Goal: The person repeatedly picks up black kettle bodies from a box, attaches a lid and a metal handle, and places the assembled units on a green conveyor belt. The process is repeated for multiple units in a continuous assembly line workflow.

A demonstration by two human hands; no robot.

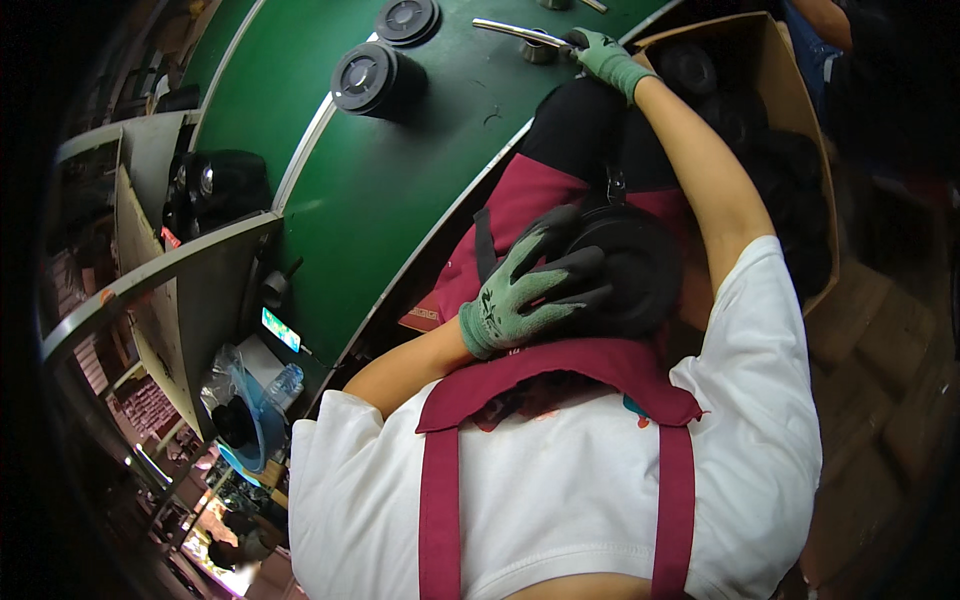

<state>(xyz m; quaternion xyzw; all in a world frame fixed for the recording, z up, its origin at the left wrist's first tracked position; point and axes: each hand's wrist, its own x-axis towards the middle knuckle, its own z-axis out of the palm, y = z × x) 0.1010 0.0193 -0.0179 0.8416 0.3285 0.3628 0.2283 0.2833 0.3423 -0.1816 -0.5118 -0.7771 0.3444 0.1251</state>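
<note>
Both my hands wear green gloves with black fingers. My right hand [605, 60] is closed around the end of a shiny metal rod [508, 30] over the far edge of the green table. Close under the rod stands a small round metal part [538, 52]; I cannot tell whether they are joined. On my lap is a black round plastic piece [635, 265], partly hidden. My left hand [535, 285] grips its left side with spread, curved fingers. Two black lidded canisters, one nearer [375, 80] and one farther [408, 20], stand on the table.
To the right, an open cardboard box [815, 150] holds several black pieces. The green table [450, 130] has a metal edge beside my legs. At left are a lit phone [281, 330], a blue container [262, 420] and a metal frame [150, 290]. Another person's arm [825, 20] shows at top right.
</note>
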